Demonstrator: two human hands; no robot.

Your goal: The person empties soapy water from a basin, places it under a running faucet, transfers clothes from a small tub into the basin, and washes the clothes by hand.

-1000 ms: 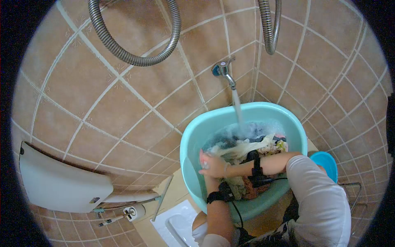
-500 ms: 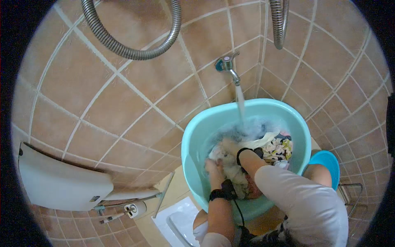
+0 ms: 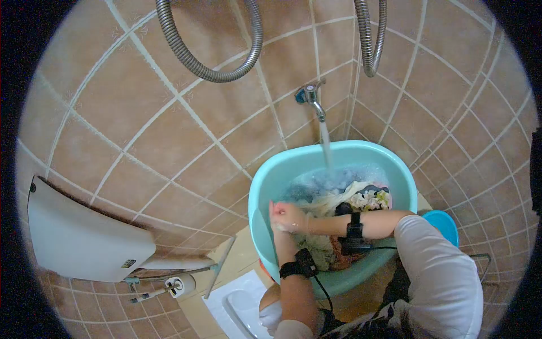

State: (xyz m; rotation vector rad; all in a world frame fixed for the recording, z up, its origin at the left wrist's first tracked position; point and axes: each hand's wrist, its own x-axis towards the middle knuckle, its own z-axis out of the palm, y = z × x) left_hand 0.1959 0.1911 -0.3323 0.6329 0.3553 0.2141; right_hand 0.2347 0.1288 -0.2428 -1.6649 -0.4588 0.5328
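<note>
My right hand (image 3: pixel 291 218) is curled into a fist near the left wall of a light turquoise tub (image 3: pixel 261 195). Pressed against it is my left hand (image 3: pixel 274 210), mostly covered by the right one, with its fingers bent. A small pale patch shows under the fists, but I cannot make out what they grip. Wet laundry lies in the soapy water beside my hands: a pale greenish cloth (image 3: pixel 317 248), a reddish-brown piece (image 3: pixel 342 258) and a floral cloth (image 3: pixel 370 200). Each forearm wears a black strap with a small device and cable.
Water runs from a wall tap (image 3: pixel 311 97) into the tub. Metal hoses (image 3: pixel 210 72) hang above. A blue basin (image 3: pixel 442 227) stands at the right. A squat toilet (image 3: pixel 240 302) and a white cistern (image 3: pixel 90 237) are on the left.
My right hand has moved left and up, out of the laundry, to meet my left hand. The left hand has risen slightly. The view has shifted a little; water keeps running.
</note>
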